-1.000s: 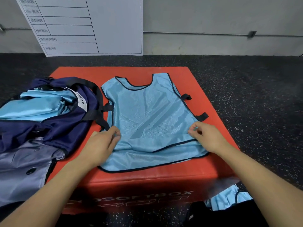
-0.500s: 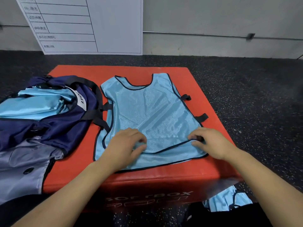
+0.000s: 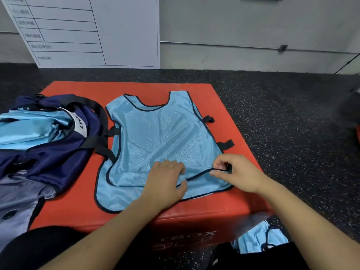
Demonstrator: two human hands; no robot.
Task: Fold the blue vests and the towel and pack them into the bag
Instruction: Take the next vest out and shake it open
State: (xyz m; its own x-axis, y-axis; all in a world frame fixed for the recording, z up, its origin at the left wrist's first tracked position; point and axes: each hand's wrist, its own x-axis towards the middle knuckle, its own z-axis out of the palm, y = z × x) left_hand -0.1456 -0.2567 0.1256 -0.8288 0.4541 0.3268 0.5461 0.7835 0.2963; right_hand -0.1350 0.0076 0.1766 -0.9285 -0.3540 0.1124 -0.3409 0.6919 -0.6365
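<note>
Vest (image 3: pixel 161 137), light blue with dark trim, lies flat on the red box (image 3: pixel 224 106) in front of me. My left hand (image 3: pixel 165 182) presses palm-down on its lower part, fingers relaxed, thumb over the hem. My right hand (image 3: pixel 235 172) pinches a black side strap at the vest's right edge. To the left, the navy bag (image 3: pixel 58 152) gapes, blue fabric inside it.

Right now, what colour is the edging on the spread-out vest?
Black or very dark edging on the light blue vest, seen in the head view.
</note>
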